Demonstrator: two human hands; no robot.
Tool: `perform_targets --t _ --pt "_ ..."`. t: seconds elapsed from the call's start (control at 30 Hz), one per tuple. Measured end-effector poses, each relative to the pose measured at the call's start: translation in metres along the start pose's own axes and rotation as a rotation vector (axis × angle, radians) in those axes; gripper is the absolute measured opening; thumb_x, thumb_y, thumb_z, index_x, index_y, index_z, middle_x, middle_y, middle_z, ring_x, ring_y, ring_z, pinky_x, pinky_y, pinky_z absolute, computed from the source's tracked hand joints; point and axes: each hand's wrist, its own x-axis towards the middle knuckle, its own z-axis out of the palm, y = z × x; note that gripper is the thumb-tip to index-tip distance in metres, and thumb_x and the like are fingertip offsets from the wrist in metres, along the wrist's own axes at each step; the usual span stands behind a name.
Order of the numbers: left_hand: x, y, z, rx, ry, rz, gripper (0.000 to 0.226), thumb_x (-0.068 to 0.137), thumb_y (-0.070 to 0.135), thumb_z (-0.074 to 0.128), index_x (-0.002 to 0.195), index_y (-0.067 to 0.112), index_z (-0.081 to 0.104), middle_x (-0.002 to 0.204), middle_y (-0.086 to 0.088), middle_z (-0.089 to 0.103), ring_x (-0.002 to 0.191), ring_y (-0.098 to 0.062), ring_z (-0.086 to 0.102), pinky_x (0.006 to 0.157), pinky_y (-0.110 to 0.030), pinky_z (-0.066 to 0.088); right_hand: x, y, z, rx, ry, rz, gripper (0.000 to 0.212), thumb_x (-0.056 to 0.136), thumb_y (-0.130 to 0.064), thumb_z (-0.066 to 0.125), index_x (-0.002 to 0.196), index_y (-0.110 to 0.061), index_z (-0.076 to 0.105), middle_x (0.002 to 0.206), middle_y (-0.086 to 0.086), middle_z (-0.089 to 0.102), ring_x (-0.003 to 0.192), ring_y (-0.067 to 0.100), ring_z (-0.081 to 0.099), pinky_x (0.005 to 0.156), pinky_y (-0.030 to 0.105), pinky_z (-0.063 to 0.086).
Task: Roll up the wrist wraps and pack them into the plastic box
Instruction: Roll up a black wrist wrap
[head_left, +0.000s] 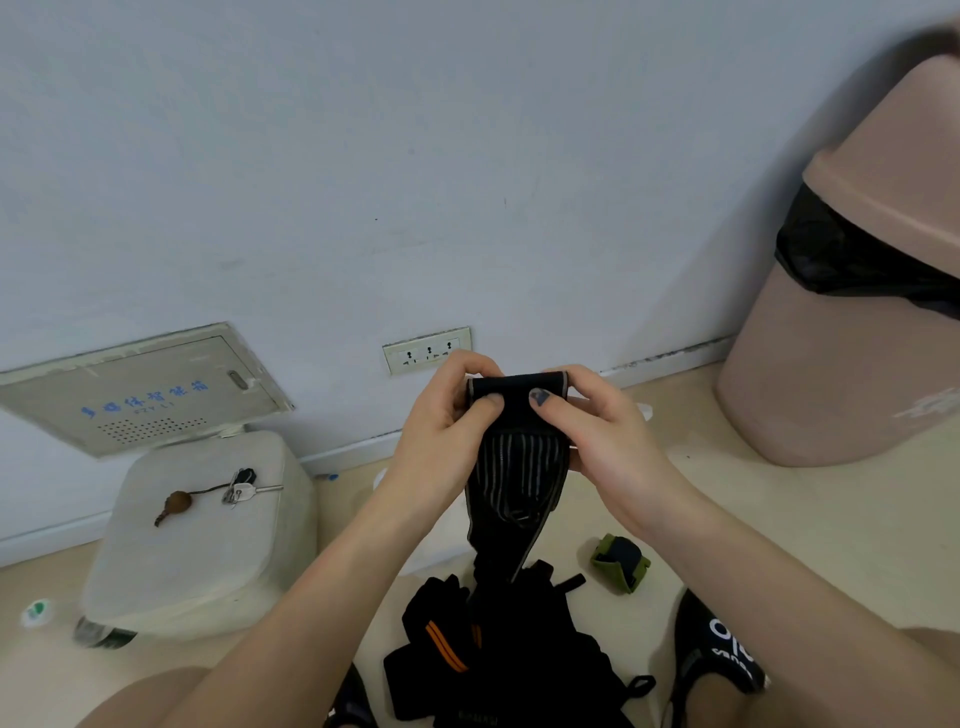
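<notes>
Both forearms are bare, with no sleeves, watch or rings showing, and they run from the lower corners of the frame up to the middle. The right hand (597, 421) has dark, partly chipped polish on its thumbnail; the left hand (447, 421) shows a plain nail. At the lower right sits a black shoe (719, 649) with white lettering.

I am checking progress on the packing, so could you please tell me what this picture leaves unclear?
- Head view: white plastic box interior, hidden by its lid.
- Dark wrap pile: count unclear, tangled, cut by bottom edge.
- Striped wrap top: covered by left hand and right hand.
</notes>
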Motion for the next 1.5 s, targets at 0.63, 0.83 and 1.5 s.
perform_targets --t 0.63,0.83,1.5 --pt "-0.004 0.001 0.001 -0.105 -0.013 -0.024 0.034 0.093 -0.005 0.054 0.079 0.023 0.067 0.081 0.003 0.066 0.079 -0.011 0.062 0.068 -0.022 0.049 -0.001 -0.004 -0.003 0.035 -0.057 -0.011 0.015 0.103 -0.009 0.06 0.106 -0.014 0.074 0.084 0.002 0.073 0.077 0.012 0.071 0.063 0.022 0.054" --pt "-0.003 -0.001 0.0 -0.13 -0.055 -0.059 0.016 0.097 0.012 0.057 0.086 0.018 0.067 0.091 -0.007 0.068 0.085 -0.013 0.062 0.077 -0.029 0.047 0.0 -0.001 -0.005 -0.028 -0.032 -0.064 0.017 0.102 -0.007 0.061 0.106 -0.018 0.074 0.082 -0.001 0.071 0.08 0.012 0.069 0.067 0.022 0.055" --pt "-0.002 -0.002 -0.01 0.103 -0.074 0.12 0.023 0.095 -0.003 0.061 0.092 0.019 0.067 0.084 0.011 0.066 0.084 -0.007 0.06 0.073 -0.019 0.048 -0.002 -0.003 -0.008 -0.176 -0.119 -0.022 0.016 0.104 -0.025 0.059 0.113 -0.03 0.071 0.105 0.005 0.074 0.105 0.019 0.073 0.097 0.05 0.059"
